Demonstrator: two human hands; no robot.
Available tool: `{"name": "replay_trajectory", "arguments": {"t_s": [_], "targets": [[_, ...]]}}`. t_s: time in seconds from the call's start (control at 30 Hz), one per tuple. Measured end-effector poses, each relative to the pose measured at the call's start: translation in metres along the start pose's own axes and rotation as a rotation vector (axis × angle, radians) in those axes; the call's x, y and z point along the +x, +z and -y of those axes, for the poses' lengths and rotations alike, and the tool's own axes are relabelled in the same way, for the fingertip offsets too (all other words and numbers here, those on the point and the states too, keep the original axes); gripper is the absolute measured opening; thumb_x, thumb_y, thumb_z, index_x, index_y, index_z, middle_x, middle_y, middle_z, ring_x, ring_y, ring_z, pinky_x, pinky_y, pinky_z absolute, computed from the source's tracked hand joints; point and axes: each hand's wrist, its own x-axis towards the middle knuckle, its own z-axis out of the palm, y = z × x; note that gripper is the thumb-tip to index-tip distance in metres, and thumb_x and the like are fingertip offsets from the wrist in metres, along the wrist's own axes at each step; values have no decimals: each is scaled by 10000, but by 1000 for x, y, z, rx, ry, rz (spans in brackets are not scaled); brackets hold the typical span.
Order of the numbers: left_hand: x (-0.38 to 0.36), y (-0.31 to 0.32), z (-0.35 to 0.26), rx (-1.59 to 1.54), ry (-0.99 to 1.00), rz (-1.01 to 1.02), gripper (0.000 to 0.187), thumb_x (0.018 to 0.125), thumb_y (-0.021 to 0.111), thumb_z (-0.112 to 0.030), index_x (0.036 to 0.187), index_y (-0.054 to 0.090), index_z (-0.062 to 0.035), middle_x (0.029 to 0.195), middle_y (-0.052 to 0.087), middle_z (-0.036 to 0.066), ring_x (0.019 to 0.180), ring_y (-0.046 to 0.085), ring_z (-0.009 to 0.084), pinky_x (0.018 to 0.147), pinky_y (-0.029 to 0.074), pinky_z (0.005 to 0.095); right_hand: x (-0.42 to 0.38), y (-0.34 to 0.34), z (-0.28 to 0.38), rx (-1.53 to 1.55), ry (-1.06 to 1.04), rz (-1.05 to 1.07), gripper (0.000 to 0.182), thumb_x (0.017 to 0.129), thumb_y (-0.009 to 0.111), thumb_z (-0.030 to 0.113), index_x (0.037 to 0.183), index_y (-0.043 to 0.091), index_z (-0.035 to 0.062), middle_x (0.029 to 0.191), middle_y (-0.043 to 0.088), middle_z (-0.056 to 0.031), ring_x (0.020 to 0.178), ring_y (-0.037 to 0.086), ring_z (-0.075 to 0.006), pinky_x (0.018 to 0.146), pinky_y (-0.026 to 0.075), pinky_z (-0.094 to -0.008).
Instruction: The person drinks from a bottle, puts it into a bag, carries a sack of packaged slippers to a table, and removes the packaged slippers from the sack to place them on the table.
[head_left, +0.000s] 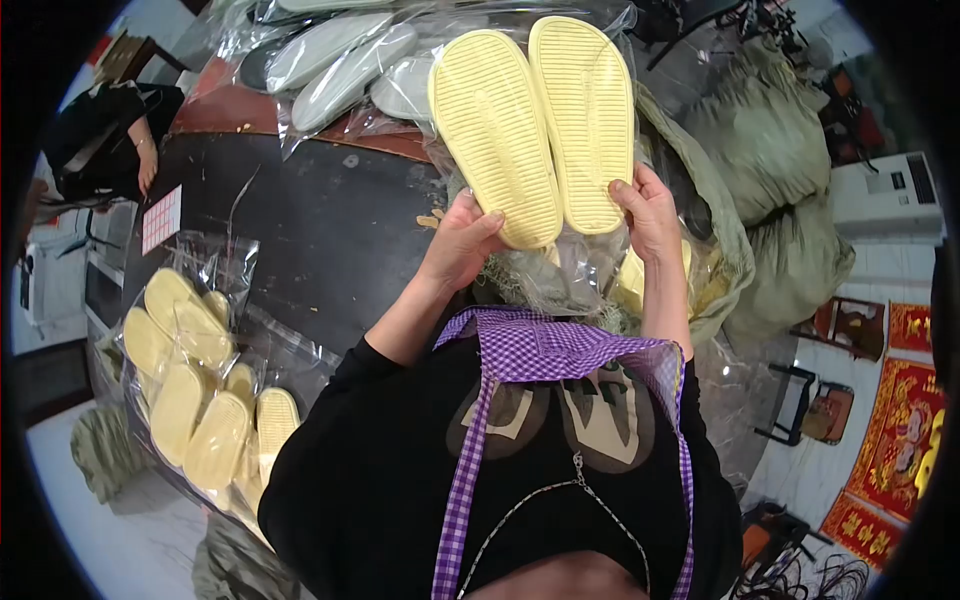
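Note:
Two pale yellow slippers are held up side by side over the work area, their ribbed soles towards me. My left hand is closed around the narrow end of the left slipper, its thumb on the sole. The right slipper is pinched near its lower edge by my right hand, thumb also on the sole. The two slippers touch or nearly touch along their inner sides. Below and behind my right wrist, more yellow slippers show in clear plastic inside a green sack.
Bagged yellow slippers lie at the left of the dark table. Grey slippers in clear plastic are piled at the far edge. A red-and-white sheet lies near another person's hand. Stuffed green sacks stand at right.

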Motion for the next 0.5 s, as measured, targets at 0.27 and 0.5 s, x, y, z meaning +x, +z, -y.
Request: {"name": "replay_trajectory", "arguments": {"t_s": [0.27,0.5], "targets": [[-37,-18,-12,-14,103,-142,418,863,511,-97,1236,333,-33,1169,500,155,1015,556,289,750,527,441,27,60,6,-189,17,163,462,765,573,6,1206,452,-56,1067,590,-107,881,593,-148,794,470,-262],[-95,-19,-58,222,682,-580,364,862,465,-86,1195,408,49,1228,459,175,1090,481,307,918,416,462,29,173,41,-525,-245,680,634,761,591,202,1287,323,-29,1147,538,-204,980,574,-262,845,443,-333]]}}
